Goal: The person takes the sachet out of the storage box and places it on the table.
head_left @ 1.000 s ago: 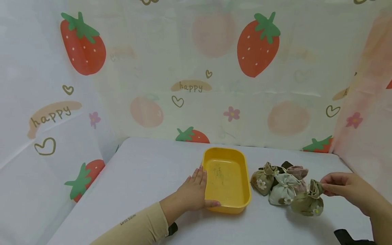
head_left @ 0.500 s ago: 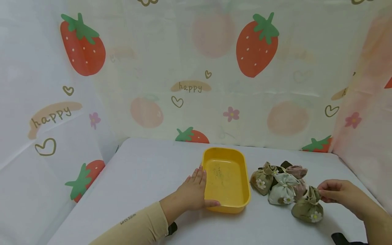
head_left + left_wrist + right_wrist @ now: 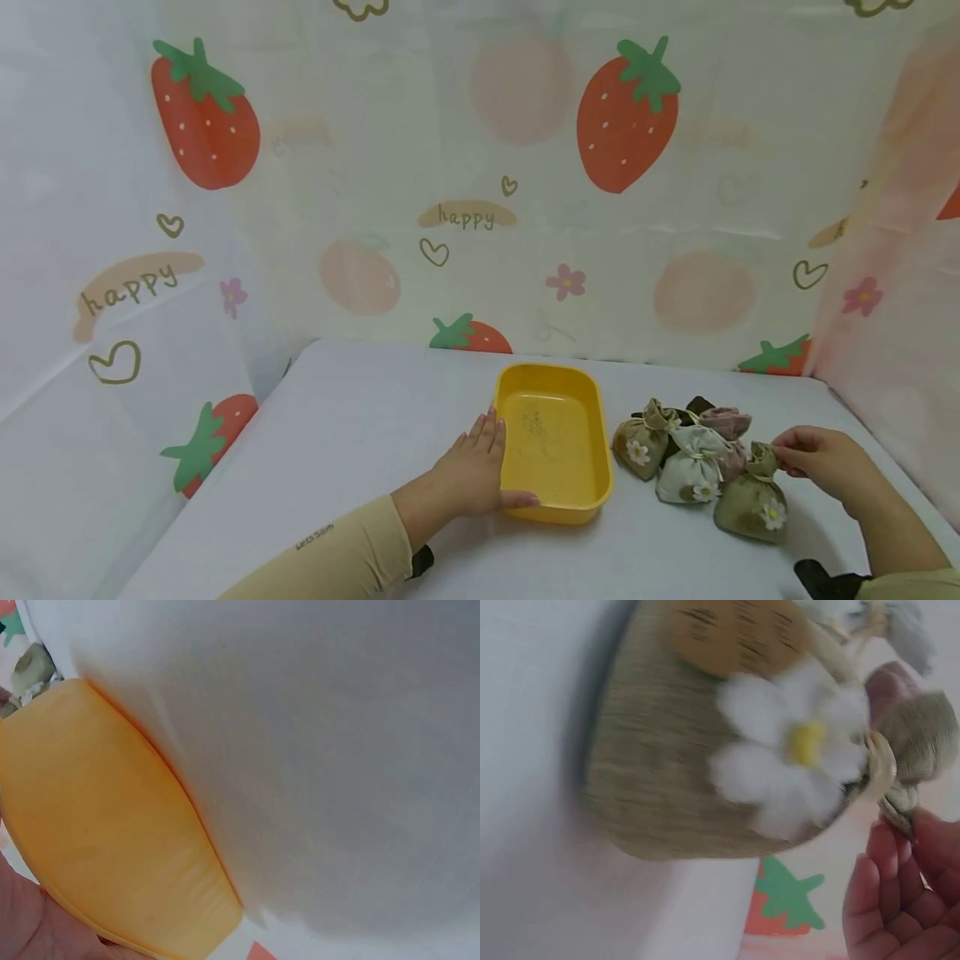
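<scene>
My right hand (image 3: 821, 462) pinches the gathered neck of an olive-green drawstring pouch (image 3: 750, 507), which hangs upright at the near right of a pouch cluster. Up close in the right wrist view, this pouch (image 3: 675, 772) shows a white cloth flower (image 3: 757, 712) with a yellow centre and a round brown tag (image 3: 739, 634); whether its base touches the table cannot be told. My left hand (image 3: 472, 473) rests with straight fingers along the left side of a yellow tray (image 3: 558, 450), thumb over its near rim. The left wrist view shows the tray's outer wall (image 3: 112, 825).
Left of the held pouch are a white pouch (image 3: 686, 479), a brown pouch (image 3: 637, 446) and a pink pouch (image 3: 726, 423), with a dark one (image 3: 700, 406) partly hidden behind. A white cloth covers the table (image 3: 360, 433). A strawberry-print curtain (image 3: 480, 167) stands behind.
The olive pouch has swung from tilted to upright, dipping a little and shifting slightly as my right hand moved left. My left hand and the tray have stayed in place.
</scene>
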Demonstrator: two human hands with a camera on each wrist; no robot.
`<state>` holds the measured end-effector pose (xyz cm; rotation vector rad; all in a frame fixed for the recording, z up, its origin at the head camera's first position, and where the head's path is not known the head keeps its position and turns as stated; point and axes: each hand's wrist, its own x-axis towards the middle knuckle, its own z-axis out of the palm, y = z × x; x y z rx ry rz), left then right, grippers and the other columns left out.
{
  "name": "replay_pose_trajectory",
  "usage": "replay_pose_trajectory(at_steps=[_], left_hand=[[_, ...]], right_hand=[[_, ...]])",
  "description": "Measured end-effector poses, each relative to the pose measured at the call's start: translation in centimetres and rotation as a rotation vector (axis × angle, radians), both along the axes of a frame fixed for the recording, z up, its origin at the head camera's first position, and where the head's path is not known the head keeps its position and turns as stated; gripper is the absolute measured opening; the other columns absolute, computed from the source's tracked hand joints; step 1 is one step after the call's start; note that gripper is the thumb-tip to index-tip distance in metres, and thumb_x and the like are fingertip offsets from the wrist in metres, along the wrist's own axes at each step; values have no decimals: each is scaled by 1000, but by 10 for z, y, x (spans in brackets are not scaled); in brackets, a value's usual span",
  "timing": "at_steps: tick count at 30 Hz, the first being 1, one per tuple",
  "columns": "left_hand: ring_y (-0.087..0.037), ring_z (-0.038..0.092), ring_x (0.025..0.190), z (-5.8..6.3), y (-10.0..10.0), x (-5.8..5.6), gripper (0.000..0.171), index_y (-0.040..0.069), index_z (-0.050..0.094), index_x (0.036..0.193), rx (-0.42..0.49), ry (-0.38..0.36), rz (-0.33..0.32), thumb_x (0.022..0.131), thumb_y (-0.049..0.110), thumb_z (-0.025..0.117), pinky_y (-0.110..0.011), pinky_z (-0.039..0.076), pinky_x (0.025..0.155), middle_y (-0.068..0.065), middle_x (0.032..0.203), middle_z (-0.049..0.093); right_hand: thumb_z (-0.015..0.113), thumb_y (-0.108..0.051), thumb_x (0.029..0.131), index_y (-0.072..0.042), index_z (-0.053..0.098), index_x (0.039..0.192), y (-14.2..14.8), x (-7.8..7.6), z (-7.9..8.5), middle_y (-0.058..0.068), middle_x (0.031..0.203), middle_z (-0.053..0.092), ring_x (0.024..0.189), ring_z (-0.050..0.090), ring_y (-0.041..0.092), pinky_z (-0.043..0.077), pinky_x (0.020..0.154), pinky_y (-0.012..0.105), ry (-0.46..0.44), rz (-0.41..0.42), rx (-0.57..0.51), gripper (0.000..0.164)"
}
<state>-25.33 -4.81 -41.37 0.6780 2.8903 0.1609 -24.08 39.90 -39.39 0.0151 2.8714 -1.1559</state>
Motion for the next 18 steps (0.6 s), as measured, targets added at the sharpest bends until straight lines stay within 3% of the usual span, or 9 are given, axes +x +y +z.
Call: replay_pose_trajectory(at_steps=[6,14,18], left_hand=[[-27,3,140,-1,1,-1,119,2,7,146,-6,3,3,66,86,33,-45,18,109,-15,152,-3],[-27,2,140,-2,2,-2,120,1,6,146,-9,5,-7,66,86,33,-45,17,109,-15,152,-4],[-27,2,140,-2,1,-3,120,1,6,146,-11,20,-10,66,86,32,-45,17,109,-15,152,-4]], right_hand=[[51,-17,94,11,58,101,-2,-7,0,5,86,63,74,58,8,51,68,30,-14,-17,17,30],[56,-27,92,10,58,108,6,-2,2,10,94,65,76,57,0,50,68,25,-11,7,48,40],[56,-28,91,10,55,112,7,1,7,16,100,64,79,57,2,50,73,35,5,33,67,44]])
